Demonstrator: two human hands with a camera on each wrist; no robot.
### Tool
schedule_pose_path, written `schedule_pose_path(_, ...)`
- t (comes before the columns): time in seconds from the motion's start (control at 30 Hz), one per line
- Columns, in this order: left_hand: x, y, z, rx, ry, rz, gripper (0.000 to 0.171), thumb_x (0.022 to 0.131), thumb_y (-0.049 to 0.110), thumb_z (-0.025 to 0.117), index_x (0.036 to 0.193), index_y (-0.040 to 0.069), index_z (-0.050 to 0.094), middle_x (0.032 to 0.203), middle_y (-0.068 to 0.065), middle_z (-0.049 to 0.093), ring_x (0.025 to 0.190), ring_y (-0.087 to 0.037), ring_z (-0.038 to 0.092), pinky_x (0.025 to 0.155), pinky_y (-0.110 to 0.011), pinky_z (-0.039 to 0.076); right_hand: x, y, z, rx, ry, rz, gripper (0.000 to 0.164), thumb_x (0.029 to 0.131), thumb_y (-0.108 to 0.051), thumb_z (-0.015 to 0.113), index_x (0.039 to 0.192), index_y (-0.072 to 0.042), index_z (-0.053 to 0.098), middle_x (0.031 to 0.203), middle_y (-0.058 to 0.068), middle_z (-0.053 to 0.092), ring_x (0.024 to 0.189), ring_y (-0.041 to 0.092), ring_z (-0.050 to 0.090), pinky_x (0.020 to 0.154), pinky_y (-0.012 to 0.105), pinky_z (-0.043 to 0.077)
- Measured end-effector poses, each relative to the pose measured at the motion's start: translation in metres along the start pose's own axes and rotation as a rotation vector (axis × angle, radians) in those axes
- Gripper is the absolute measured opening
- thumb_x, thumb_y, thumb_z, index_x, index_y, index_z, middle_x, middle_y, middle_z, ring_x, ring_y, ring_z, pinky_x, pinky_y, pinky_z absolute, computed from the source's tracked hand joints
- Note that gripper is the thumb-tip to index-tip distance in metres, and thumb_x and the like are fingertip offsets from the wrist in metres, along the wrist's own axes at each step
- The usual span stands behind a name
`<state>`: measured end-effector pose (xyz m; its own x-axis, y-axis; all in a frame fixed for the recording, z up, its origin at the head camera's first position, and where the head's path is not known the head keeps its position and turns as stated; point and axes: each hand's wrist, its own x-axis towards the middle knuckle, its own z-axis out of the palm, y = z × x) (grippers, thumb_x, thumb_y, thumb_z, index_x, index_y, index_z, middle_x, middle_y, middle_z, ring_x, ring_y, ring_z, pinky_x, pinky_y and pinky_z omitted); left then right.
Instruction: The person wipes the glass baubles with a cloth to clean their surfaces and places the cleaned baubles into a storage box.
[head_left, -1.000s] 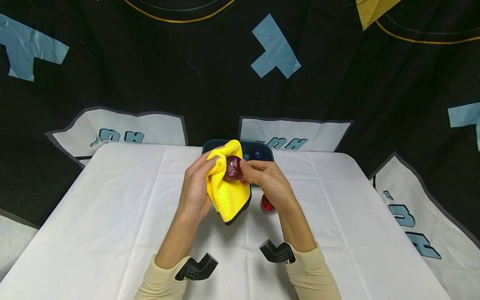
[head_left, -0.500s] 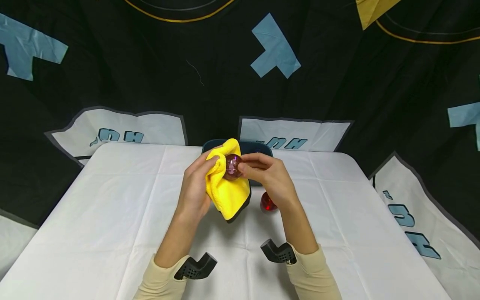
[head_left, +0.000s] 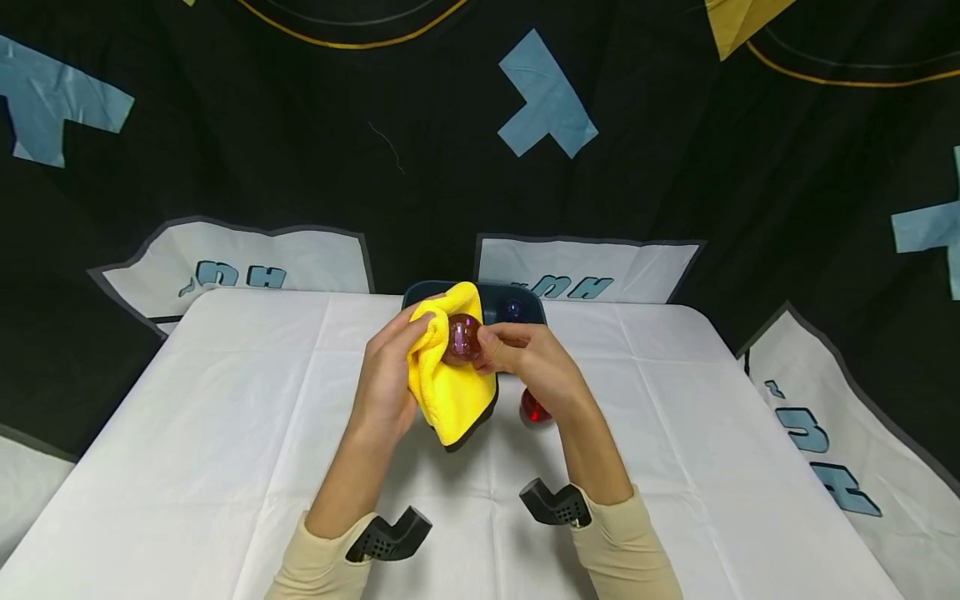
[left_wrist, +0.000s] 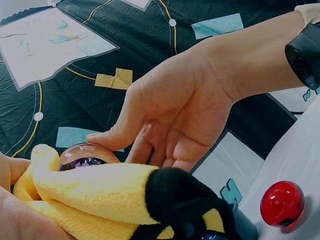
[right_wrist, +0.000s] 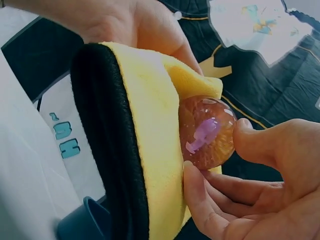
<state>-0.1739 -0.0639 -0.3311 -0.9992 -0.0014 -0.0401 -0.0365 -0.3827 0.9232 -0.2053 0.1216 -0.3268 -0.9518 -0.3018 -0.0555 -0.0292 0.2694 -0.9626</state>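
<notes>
My left hand (head_left: 386,371) holds a yellow cloth (head_left: 456,400) with a black edge, its thumb pressing a fold of it. Against the cloth sits a see-through ball (head_left: 463,338), and a purple figure shows inside it in the right wrist view. My right hand (head_left: 542,363) pinches this ball (right_wrist: 212,132) between thumb and fingers on its right side. The cloth covers the ball's left part. On the table, just below the right hand, lies a red ball (head_left: 534,408), partly behind the wrist.
Behind the hands stands a dark blue tray (head_left: 491,293) with a dark blue ball (head_left: 514,311) in it. The cloth and hands hide much of the tray. A white cloth covers the table (head_left: 225,433). A black printed backdrop (head_left: 420,167) hangs behind.
Half a second ago the right fingers reached higher over the ball; now they have come down its right side. The dark blue ball shows again. The left hand has hardly moved.
</notes>
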Motion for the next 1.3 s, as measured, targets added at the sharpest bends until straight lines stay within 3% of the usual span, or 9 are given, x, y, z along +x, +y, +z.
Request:
schedule_pose_path(0.13,0.0004,-0.0010,0.0008,0.000,0.016,0.000,0.038,0.104,0.025,0.050,0.140,0.016,0.058,0.140,-0.005,0.049,0.126,-0.023,0.050,0.103,-0.028,0.052,0.0010,0.0004,0.0005,-0.023,-0.008,-0.012,0.041,0.101,-0.035,0.061,0.125,-0.003,0.069,0.105,0.015,0.072,0.092,0.025,0.070,0.093,0.037,0.058)
schedule_pose_path(0.37,0.0009,-0.0029,0.0013,-0.027,0.010,0.011,0.038,0.104,0.024,0.050,0.140,0.014,0.057,0.140,-0.005,0.049,0.126,-0.023,0.050,0.102,-0.027,0.052,-0.0002,-0.0007,0.0031,0.066,0.115,-0.074,0.033,0.095,-0.027,0.072,0.124,-0.013,0.069,0.117,0.008,0.072,0.104,0.022,0.071,0.097,0.035,0.057)
schedule_pose_path(0.67,0.0014,-0.0030,-0.0014,0.002,0.015,0.035,0.038,0.104,0.025,0.050,0.140,0.016,0.057,0.142,-0.005,0.046,0.129,-0.023,0.049,0.102,-0.027,0.053,-0.0014,-0.0007,0.0043,0.079,0.049,-0.082,0.048,0.084,-0.017,0.081,0.130,-0.020,0.068,0.129,0.002,0.069,0.119,0.021,0.066,0.100,0.038,0.055)
schedule_pose_path(0.83,0.0008,-0.0035,-0.0006,0.003,0.011,0.021,0.038,0.104,0.025,0.049,0.140,0.015,0.057,0.142,-0.006,0.047,0.127,-0.024,0.050,0.102,-0.027,0.053,-0.0005,0.0002,0.0026,0.083,0.063,-0.051,0.044,0.085,-0.015,0.080,0.128,-0.015,0.070,0.124,0.006,0.071,0.111,0.024,0.069,0.098,0.037,0.056)
schedule_pose_path(1.07,0.0002,-0.0040,0.0015,0.019,0.018,-0.005,0.037,0.104,0.028,0.050,0.139,0.016,0.058,0.142,-0.005,0.047,0.128,-0.023,0.050,0.101,-0.025,0.053,0.0008,0.0015,-0.0037,0.043,0.002,0.022,0.040,0.096,-0.026,0.068,0.132,-0.010,0.068,0.122,0.009,0.072,0.103,0.024,0.069,0.100,0.040,0.053)
schedule_pose_path(1.17,0.0000,-0.0031,0.0020,0.008,0.017,0.003,0.037,0.104,0.026,0.051,0.139,0.016,0.058,0.141,-0.005,0.048,0.127,-0.023,0.050,0.101,-0.027,0.053,0.0008,0.0015,-0.0039,0.049,-0.004,0.015,0.041,0.099,-0.026,0.064,0.136,-0.008,0.065,0.126,0.011,0.071,0.102,0.026,0.069,0.101,0.042,0.053)
schedule_pose_path(1.3,0.0004,-0.0031,0.0022,-0.004,0.019,0.003,0.038,0.104,0.025,0.051,0.140,0.015,0.057,0.141,-0.005,0.048,0.127,-0.023,0.050,0.101,-0.025,0.052,0.0007,0.0005,-0.0011,0.034,0.047,-0.012,0.041,0.096,-0.027,0.069,0.134,-0.012,0.067,0.125,0.010,0.071,0.105,0.024,0.070,0.100,0.040,0.055)
